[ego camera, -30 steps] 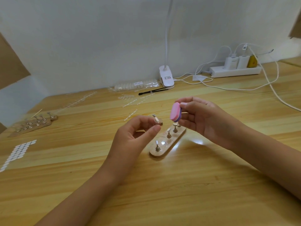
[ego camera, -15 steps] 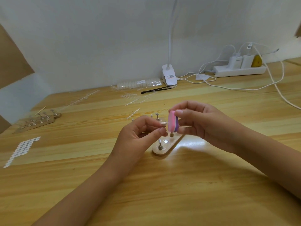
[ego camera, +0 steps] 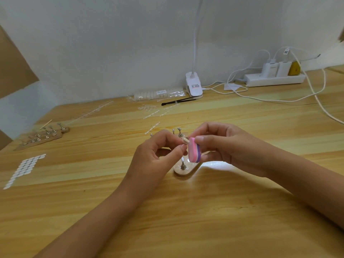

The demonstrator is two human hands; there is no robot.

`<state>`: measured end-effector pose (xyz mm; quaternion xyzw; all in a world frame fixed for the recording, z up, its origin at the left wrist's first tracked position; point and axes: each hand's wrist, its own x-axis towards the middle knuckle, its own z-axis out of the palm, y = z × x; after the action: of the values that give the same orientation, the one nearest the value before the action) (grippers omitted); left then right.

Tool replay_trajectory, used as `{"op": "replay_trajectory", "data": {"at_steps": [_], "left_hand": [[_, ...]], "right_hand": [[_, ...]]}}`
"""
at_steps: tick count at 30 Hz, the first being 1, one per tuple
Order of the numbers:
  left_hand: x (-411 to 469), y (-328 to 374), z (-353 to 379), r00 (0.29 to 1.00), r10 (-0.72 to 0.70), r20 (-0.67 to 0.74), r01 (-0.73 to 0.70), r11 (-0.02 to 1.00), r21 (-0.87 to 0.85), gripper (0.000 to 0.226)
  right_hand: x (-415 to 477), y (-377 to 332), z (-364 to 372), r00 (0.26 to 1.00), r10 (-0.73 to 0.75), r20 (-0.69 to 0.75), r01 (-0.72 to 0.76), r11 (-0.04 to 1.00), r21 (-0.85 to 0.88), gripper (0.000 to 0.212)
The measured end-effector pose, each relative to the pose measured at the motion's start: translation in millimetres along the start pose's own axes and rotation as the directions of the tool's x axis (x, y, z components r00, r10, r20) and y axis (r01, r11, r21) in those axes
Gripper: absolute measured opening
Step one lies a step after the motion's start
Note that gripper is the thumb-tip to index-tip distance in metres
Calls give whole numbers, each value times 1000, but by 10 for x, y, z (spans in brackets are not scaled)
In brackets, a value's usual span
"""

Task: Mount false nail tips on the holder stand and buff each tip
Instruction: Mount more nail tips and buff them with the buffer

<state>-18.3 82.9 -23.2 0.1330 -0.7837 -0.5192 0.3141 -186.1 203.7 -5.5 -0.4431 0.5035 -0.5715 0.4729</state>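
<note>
The left hand (ego camera: 154, 155) closes its grip to a narrow pinch, thumb and forefinger curled round a pale false nail tip (ego camera: 185, 140) held up above the tabletop (ego camera: 186, 220); whether the tip sits on a small peg inside that pinch cannot be told. Just to the right of this grip, the right hand (ego camera: 223, 144) grips a pink and purple buffer block (ego camera: 194, 152) between its thumb on the near side and curled fingers on the far side. The block stands on end, and its pink face meets the nail tip at the upper corner. Directly below both grips lies the wooden holder stand (ego camera: 184, 169), flat on the tabletop and partly hidden by the block, with one metal peg (ego camera: 183, 165) standing upright at its near end under a bright patch of lamp light. Just beyond the grips, more pegs (ego camera: 179, 132) show above the fingers. Well off to the left of the left grip lie a second wooden stand (ego camera: 44, 135) carrying several pegs and a sheet of white oval stickers (ego camera: 24, 169). Far behind the grips, by the wall, are a clear bag of nail tips (ego camera: 158, 94), a thin black tool (ego camera: 178, 101), a white clip lamp (ego camera: 194, 87) and a white power strip (ego camera: 275, 80) with plugs and cables.
</note>
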Motion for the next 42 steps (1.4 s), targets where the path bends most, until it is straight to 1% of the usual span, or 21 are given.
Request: {"op": "replay_trajectory", "data": {"at_steps": [2, 5, 7, 9, 10, 13, 16, 18, 20, 23, 26, 28, 30, 31, 32, 33, 35, 36, 39, 40, 42], "left_hand": [[1, -8, 2, 1000, 20, 1, -20, 1000, 20, 9], [11, -16, 16, 999, 48, -5, -47, 998, 33, 1], [17, -28, 20, 998, 56, -21, -55, 998, 31, 1], [17, -27, 18, 997, 69, -32, -68, 997, 23, 1], [15, -25, 16, 996, 80, -30, -79, 997, 24, 2], [19, -21, 8, 995, 96, -31, -96, 995, 9, 9], [25, -38, 0, 996, 81, -40, -82, 996, -17, 5], [18, -42, 2, 996, 80, -24, -81, 997, -15, 3], [8, -40, 5, 996, 91, -13, -91, 996, -8, 8], [11, -30, 1, 995, 95, -15, -95, 995, -6, 4], [23, -29, -18, 997, 73, -38, -74, 997, -10, 3], [32, -28, -44, 996, 55, -75, -58, 998, -29, 3], [51, -31, -73, 993, 32, -115, -39, 997, -64, 4], [61, -33, -88, 991, 22, -135, -33, 997, -76, 5], [69, -36, -101, 988, 14, -153, -27, 996, -88, 7], [76, -39, -110, 986, 2, -169, -20, 995, -103, 10], [88, -43, -123, 982, -26, -189, 2, 992, -125, 15], [94, -45, -125, 981, -34, -190, 9, 992, -127, 16], [101, -43, -123, 982, -44, -181, 20, 991, -134, 13], [101, -42, -123, 983, -47, -179, 22, 990, -139, 12], [93, -41, -123, 984, -48, -171, 24, 990, -140, 11]], "right_hand": [[5, -1, -2, 998, -39, -58, 40, 999, 9, 20], [17, -5, -29, 984, -90, -152, 99, 994, 54, 16], [7, -18, -35, 995, -57, -81, 62, 996, 68, 11], [-10, -12, -16, 999, 0, 41, 0, 1000, 18, 14], [-12, 4, -1, 998, 2, 69, -2, 1000, -6, 14], [5, 46, 40, 998, -60, -6, 60, 998, 12, 7], [22, 47, 11, 995, -73, -73, 76, 996, 39, 18], [25, 28, -10, 996, -46, -72, 50, 997, 54, 27], [23, 25, -19, 999, -14, -29, 15, 999, 51, 31], [11, 33, -11, 1000, -8, -5, 8, 1000, -22, 33], [-8, 3, -5, 991, -113, -74, 97, 976, -196, 30], [-37, -25, -28, 969, -234, -75, 183, 890, -419, 21], [-73, -31, -41, 937, -346, 44, 278, 668, -690, 10], [-88, -22, -30, 924, -361, 127, 323, 556, -766, 8], [-98, -5, -3, 910, -361, 203, 369, 481, -795, 9], [-108, 11, 35, 898, -353, 262, 409, 451, -793, 11], [-125, 46, 125, 888, -311, 338, 450, 443, -775, 16], [-131, 66, 162, 885, -279, 371, 459, 405, -790, 19], [-126, 125, 212, 877, -187, 443, 476, 210, -854, 30], [-124, 125, 210, 882, -177, 437, 467, 197, -862, 32], [-126, 103, 192, 893, -178, 414, 447, 233, -864, 31]]}}
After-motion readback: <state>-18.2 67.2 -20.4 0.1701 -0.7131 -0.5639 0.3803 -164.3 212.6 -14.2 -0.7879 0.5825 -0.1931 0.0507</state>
